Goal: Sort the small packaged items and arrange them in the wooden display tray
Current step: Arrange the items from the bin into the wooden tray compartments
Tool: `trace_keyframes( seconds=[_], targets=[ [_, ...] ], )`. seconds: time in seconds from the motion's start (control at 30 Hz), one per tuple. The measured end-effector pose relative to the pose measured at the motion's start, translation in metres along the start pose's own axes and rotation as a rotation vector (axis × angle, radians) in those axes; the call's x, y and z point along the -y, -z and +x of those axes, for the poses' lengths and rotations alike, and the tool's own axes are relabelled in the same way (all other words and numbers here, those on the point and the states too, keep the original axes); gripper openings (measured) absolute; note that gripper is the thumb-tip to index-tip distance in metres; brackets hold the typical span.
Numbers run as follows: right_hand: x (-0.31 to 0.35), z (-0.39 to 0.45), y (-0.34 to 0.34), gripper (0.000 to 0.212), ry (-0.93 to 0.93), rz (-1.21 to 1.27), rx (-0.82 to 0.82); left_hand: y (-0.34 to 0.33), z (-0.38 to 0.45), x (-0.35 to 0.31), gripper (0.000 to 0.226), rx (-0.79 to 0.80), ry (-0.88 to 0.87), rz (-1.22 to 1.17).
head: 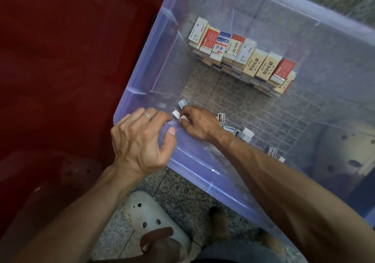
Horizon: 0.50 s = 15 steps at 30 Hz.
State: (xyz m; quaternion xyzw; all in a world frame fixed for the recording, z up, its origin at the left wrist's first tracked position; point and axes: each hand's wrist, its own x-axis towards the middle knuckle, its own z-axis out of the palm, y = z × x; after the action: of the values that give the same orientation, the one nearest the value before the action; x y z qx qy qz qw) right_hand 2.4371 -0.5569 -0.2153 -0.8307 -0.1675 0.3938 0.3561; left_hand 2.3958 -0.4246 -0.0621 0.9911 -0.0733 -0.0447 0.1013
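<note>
Head view only. Right hand [197, 123] down inside the clear bin [142, 84], fingers curled round a small white packet [176, 114] near the bin's left corner; another small packet [182, 103] just beyond the fingertips. Left hand [140, 141] over the bin rim, fingers loosely bent, thumb forward, holding nothing that shows. Loose sharpeners [235, 128] strewn along the near wall behind the right wrist; stacked erasers [241, 55] in a tidy row against the far wall, well apart from both hands. No wooden tray in sight, so destination unknown. Likely trouble: tiny packet slipping from a fingertip pinch and dropping back among the loose ones; right forearm sweeping the sharpeners while lifting out; left hand leaning on the thin rim and tipping or sliding the bin on the tiled floor [178, 183]; eraser stacks toppling from any such jolt; mixed kinds picked together and sorted wrongly.
</note>
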Motion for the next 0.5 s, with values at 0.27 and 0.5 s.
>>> trace_keyframes(
  seconds=[0.27,0.5],
  targets=[
    [-0.011,-0.031,-0.005,0.012,-0.174,0.242,-0.062,0.000,0.000,0.000,0.037,-0.006,0.007,-0.009],
    [-0.040,-0.047,0.030,0.016,-0.209,0.084,-0.323,0.000,-0.001,0.000,0.037,-0.010,0.009,-0.014]
  ],
)
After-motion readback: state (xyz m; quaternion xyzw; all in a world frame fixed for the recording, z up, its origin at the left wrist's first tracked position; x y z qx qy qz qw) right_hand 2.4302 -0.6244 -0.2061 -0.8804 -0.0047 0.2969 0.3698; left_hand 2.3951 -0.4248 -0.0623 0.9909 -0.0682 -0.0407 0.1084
